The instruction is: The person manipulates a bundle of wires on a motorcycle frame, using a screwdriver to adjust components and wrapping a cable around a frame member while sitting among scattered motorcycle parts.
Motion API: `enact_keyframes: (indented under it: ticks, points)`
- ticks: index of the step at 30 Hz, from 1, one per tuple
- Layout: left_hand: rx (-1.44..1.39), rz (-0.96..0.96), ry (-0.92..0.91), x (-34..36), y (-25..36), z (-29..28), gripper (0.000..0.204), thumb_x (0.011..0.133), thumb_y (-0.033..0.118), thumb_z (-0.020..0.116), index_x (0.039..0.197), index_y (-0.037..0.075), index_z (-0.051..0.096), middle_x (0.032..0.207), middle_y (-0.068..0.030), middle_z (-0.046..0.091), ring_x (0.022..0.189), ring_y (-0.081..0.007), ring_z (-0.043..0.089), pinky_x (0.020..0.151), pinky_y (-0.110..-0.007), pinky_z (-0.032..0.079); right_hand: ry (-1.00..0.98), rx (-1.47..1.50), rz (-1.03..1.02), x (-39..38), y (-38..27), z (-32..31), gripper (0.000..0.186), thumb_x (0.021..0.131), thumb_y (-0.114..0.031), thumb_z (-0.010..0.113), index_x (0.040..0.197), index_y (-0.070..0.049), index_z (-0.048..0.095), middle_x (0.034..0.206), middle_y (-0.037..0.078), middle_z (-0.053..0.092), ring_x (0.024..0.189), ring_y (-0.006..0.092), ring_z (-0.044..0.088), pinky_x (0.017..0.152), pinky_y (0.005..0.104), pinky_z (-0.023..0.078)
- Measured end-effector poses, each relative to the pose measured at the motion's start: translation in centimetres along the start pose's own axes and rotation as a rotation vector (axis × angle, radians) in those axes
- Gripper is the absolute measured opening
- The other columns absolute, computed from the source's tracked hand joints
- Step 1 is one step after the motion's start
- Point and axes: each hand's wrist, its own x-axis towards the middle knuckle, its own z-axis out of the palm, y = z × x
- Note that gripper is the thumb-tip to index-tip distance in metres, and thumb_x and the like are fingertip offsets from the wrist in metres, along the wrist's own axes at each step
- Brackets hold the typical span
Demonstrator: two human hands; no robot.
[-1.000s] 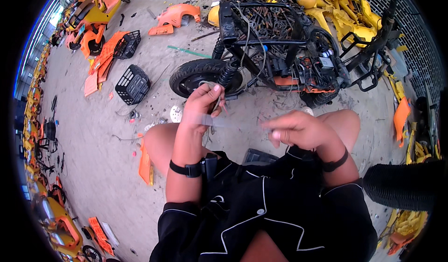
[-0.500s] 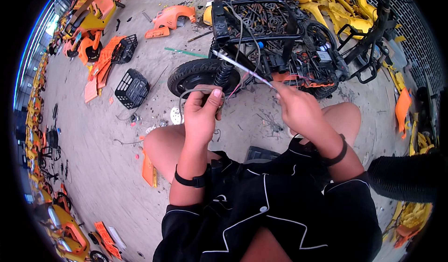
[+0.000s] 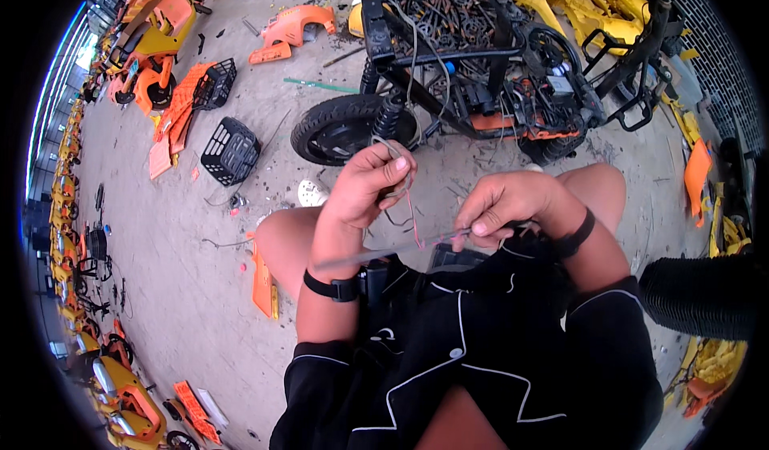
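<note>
My left hand (image 3: 370,184) is closed around a bent grey cable (image 3: 391,147), in front of the scooter frame's rear wheel (image 3: 332,133). A thin pink wire (image 3: 415,224) hangs from this hand and runs across to my right hand (image 3: 506,205). Thumb and fingers of the right hand pinch a long thin grey rod-like piece (image 3: 364,255), smeared by motion, pointing left across my left forearm. Whether it is a tool or a length of cable I cannot tell. Just beyond both hands stands a stripped black scooter frame (image 3: 448,101) with its wiring exposed.
Dark metal scrap (image 3: 448,17) is heaped behind the frame, with yellow panels (image 3: 585,9) beside it. Black plastic baskets (image 3: 230,152) and orange panels (image 3: 292,29) lie at left. A black ribbed object (image 3: 697,298) stands near my right elbow. Scooters (image 3: 120,394) line the far left.
My right hand has come down toward my lap, and the thin piece in it has swung from pointing up at the frame to pointing left. My left hand has moved slightly right with the cable.
</note>
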Motion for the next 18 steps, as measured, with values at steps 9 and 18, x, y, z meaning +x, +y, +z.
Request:
enact_keyframes:
  ticks: [9, 18]
  points:
    - [0.588, -0.003, 0.329, -1.7, 0.2, 2.0, 0.007, 0.087, 0.004, 0.065, 0.089, -0.001, 0.061, 0.074, -0.0008, 0.059, 0.064, -0.0071, 0.05, 0.059, -0.022, 0.042, 0.36, -1.183, 0.528, -1.2, -5.0, 0.8, 0.022, 0.067, -0.011, 0.065, 0.088, -0.007, 0.069, 0.072, 0.012, 0.065, 0.069, 0.0295, 0.062, 0.059, 0.0408, 0.047]
    - [0.471, 0.374, 0.523, -1.2, -1.0, 3.8, 0.013, 0.092, 0.014, 0.063, 0.096, 0.003, 0.059, 0.075, -0.0027, 0.058, 0.061, -0.006, 0.05, 0.05, -0.02, 0.04, 1.154, -1.305, 0.028, 1.0, -1.9, 1.3, 0.017, 0.077, -0.007, 0.053, 0.092, -0.002, 0.061, 0.076, 0.022, 0.063, 0.074, 0.0399, 0.062, 0.064, 0.0515, 0.048]
